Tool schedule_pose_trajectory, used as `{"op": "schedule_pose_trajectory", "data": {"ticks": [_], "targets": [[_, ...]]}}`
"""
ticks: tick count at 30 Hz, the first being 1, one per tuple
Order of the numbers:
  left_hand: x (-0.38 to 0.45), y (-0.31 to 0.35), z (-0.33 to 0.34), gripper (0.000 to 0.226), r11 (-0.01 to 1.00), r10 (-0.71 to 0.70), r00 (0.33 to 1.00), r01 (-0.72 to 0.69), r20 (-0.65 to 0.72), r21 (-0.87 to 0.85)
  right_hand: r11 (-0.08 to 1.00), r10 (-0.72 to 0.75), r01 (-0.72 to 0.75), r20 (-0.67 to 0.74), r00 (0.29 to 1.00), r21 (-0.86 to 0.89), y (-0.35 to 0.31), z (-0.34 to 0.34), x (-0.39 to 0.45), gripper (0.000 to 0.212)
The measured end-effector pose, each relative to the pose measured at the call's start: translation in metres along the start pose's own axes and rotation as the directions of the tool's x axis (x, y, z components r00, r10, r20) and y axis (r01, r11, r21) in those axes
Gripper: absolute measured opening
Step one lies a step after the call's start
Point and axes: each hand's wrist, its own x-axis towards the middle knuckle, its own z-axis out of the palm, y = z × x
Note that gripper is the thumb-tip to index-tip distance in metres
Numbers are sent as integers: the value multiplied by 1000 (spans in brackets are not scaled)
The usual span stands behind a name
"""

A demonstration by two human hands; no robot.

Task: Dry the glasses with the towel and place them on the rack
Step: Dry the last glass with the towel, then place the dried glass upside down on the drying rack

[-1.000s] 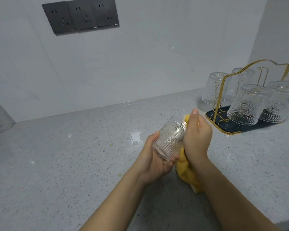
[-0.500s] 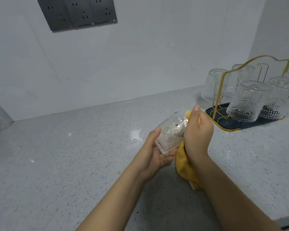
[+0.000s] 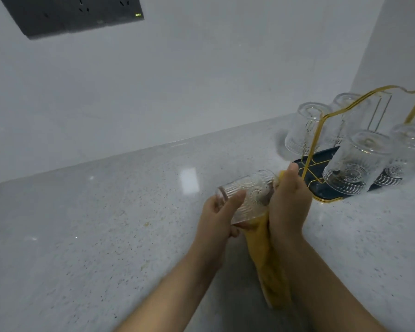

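I have the clear embossed drinking glass (image 3: 246,196) lying nearly on its side above the speckled grey stone bench (image 3: 106,212), its long axis running left to right, base toward the left and mouth toward the right. My left hand (image 3: 219,218) cups it from below near the base, thumb laid across the ribbed wall, so that grip is curled round the glass. My right hand (image 3: 289,204) is at the mouth end, its grip closed on the yellow cloth towel (image 3: 268,267); part of the cloth seems pushed into the opening, though I cannot tell how deep, and the rest hangs down between my forearms.

I judge the drying is underway and the placing not yet begun. The gold wire rack on a dark tray (image 3: 314,152) stands to the right and a little farther back, close beyond my right hand, so the right hand is the nearer one, but it is busy with the towel. The upturned clear glasses (image 3: 350,168) already sit on the rack's near side and back.

Any free peg is hard to make out, since the frame's right edge cuts the rack off. The glass would have to be turned mouth-down and carried right past the tall gold handle and the near glass. To the left the bench offers wide room.
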Motion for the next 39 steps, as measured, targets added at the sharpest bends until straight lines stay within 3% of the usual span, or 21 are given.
{"op": "schedule_pose_trajectory", "data": {"ticks": [4, 7, 9, 18, 20, 25, 31, 36, 39], "targets": [[9, 44, 11, 50, 999, -37, 999, 37, -21, 34, 999, -36, 36, 17, 999, -9, -30, -12, 9, 47], [17, 86, 20, 65, 997, -23, 999, 26, -32, 76, 1000, 14, -14, -6, 1000, -6, -56, -32, 17, 46], [23, 117, 32, 70, 992, -14, 1000, 15, -10, 123, 999, 31, -32, -43, 999, -17, -77, -49, 27, 46], [44, 206, 129, 49, 949, 35, 981, -92, 190, 302, 983, 31, -69, -218, 976, -171, -150, -111, 83, 49], [51, 213, 155, 50, 928, 56, 966, -143, 252, 344, 980, 23, -75, -269, 963, -186, -158, -125, 93, 48], [69, 216, 231, 79, 843, 108, 945, -252, 309, 476, 977, 40, -109, -347, 937, -183, -161, -161, 124, 48], [108, 204, 302, 71, 781, 181, 937, -322, 300, 535, 983, 33, -100, -387, 922, -154, -149, -192, 162, 46], [153, 204, 333, 72, 714, 292, 931, -363, 217, 599, 988, 64, -112, -381, 922, -106, -139, -197, 192, 61], [174, 201, 338, 73, 648, 303, 934, -347, 189, 678, 985, 88, -135, -360, 929, -107, -137, -194, 207, 55]]}}
